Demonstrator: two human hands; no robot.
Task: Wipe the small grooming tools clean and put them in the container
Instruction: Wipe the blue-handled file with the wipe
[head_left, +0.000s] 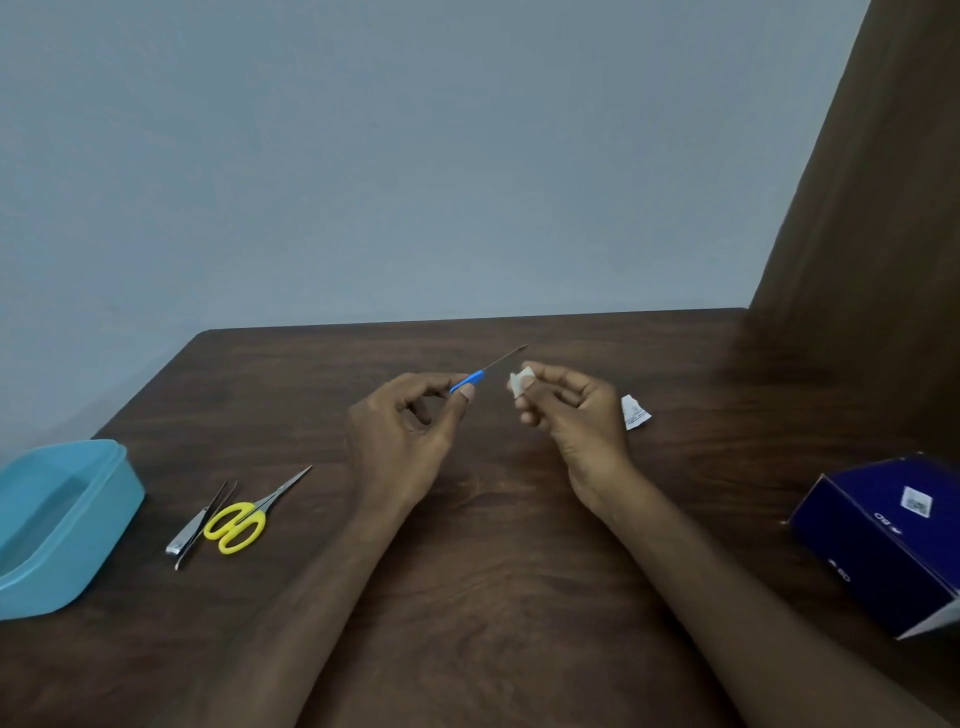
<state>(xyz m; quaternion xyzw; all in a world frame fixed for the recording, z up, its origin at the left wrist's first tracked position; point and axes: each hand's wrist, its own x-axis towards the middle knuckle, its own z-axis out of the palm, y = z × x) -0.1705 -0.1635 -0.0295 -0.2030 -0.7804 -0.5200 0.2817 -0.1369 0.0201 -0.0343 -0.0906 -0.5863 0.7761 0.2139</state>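
The tabletop (493, 519) is dark wood. Its far edge runs along a gray wall (415, 156), & a brown curtain (857, 234) hangs at the far right corner. The far left corner is rounded.

The left hand (400, 431) is up over the middle of the tabletop, nearer the far edge. Its thumb & fingers (466, 393) pinch the blue handle of a thin tool (485, 371). The metal tip points up and to the right, toward the far edge. The right hand (571, 410) is just beside it. Its fingers are curled & pinch a small white wipe (521, 381). The wipe is near the tool's metal part; can't tell if they touch.

A torn white packet (635, 413) lies on the tabletop just right of the right hand.

By the left edge sits a blue tub (104, 519) w/ no lid on. Nothing can be seen in it, but part of it is cut off by the picture's edge. Between the tub & the left arm lie yellow scissors (244, 522), tweezers (205, 525) & a clipper (189, 532), close together, tips toward the far edge.

By the right edge lies a dark blue box (883, 545). Can't tell what's in it.

There's bare wood between the two arms, and between the hands & the far edge.
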